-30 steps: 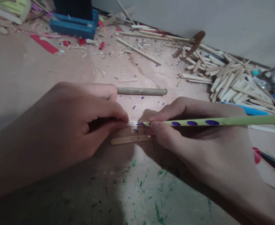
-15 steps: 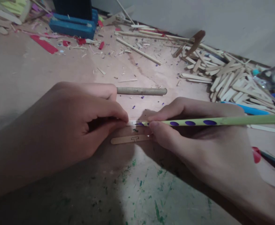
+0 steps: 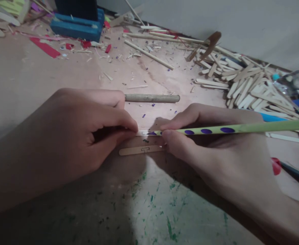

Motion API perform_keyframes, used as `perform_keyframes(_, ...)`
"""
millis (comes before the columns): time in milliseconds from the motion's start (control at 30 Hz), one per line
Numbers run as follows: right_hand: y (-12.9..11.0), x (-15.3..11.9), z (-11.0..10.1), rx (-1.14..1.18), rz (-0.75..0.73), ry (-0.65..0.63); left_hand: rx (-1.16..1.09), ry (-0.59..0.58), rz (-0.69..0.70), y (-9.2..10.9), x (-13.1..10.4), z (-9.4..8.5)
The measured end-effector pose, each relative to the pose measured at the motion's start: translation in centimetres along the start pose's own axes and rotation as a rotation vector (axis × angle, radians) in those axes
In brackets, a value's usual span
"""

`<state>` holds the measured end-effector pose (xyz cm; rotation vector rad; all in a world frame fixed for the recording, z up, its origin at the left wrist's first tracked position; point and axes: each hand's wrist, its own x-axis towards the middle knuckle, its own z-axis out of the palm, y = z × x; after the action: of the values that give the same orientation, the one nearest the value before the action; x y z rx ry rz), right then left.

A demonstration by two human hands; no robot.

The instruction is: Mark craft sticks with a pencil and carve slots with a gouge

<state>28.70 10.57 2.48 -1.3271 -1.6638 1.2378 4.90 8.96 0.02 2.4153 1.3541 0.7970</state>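
Observation:
My left hand (image 3: 88, 129) is closed in a pinch on the end of a pale craft stick (image 3: 140, 133), most of which the fingers and pencil hide. My right hand (image 3: 205, 146) grips a light green pencil (image 3: 256, 128) with purple oval spots, held almost flat. The pencil's tip end lies over the pale stick, just right of my left fingertips; faint lines show there. Below it lies a second craft stick (image 3: 130, 150) with a T-shaped outline drawn on it, its right end hidden by my right hand. A round wooden rod (image 3: 152, 98) lies beyond, partly behind my left hand.
A large pile of craft sticks (image 3: 253, 85) lies at the right against the wall. A blue stand (image 3: 76, 29) holds a dark panel at the back left. Wood scraps, red paper strips (image 3: 45, 47) and a thin stick (image 3: 148, 54) are strewn across the back.
The whole view has shifted slightly, so everything sits a little further left and up. Both hands keep their grips, and the pencil's far end tilts slightly higher.

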Motion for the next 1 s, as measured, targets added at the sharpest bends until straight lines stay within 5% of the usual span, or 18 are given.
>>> perform_keyframes(767, -0.13, 0.10, -0.14, -0.116, -0.066, 0.052, -0.040, 0.012, -0.021, 0.16, 0.35, -0.04)
perform_keyframes(1000, -0.45, 0.09, -0.26, 0.030, 0.057, -0.028, -0.014, -0.049, -0.023, 0.52, 0.75, -0.30)
